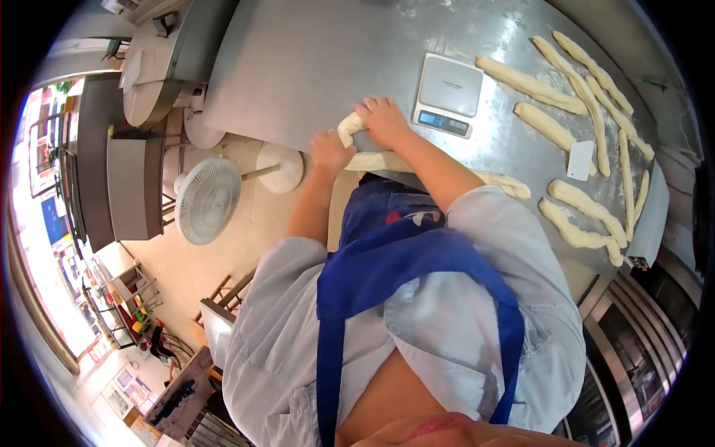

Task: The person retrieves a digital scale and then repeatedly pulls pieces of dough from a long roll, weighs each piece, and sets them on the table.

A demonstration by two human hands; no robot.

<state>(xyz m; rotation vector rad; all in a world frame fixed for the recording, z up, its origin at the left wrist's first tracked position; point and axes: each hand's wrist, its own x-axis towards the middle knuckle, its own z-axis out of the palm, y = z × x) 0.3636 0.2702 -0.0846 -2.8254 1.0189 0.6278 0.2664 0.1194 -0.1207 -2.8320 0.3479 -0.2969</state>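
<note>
A short, bent piece of dough (349,130) lies between my two hands at the table's near edge. My left hand (332,153) is closed at its left end, the fingers curled. From the other side my right hand (383,121) grips the same piece, fingers bent over its right end. Close to my body a long dough strip (376,162) runs along the edge, passing beneath my right forearm and showing again on the right. A digital kitchen scale (450,83) stands to the right of my right hand, its pan bare and its display lit.
Several long dough strips (532,84) lie on the right of the metal table (313,63). A white dough scraper (581,160) rests against one strip. On the floor at left stands a white fan (208,200). Oven-like metal units (633,339) are at lower right.
</note>
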